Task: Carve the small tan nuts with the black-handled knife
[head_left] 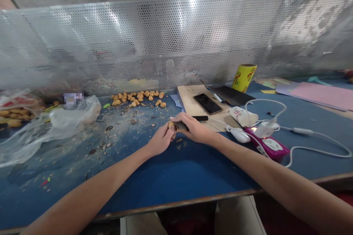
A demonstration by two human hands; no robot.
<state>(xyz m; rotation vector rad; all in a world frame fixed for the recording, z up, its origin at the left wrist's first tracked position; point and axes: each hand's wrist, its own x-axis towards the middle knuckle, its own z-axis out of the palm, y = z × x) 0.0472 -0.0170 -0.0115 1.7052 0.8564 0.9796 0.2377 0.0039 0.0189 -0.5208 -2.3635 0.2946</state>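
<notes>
My left hand (162, 139) grips a small tan lump (171, 125), my right hand (193, 128) clenches a black-handled knife (200, 118); a heap (135, 99) sits at 11 o'clock, shavings (106, 145) at 9 o'clock.

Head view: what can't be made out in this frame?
Round tan nut: mostly covered by the left hand, head view.
Black-handled tool: working end hidden by the right hand, head view.
Items behind the perforated metal screen: blurred by the mesh and pixelated patches, head view.
Tan lumps in the plastic bag: veiled by the plastic, cut off by the left edge, head view.
</notes>
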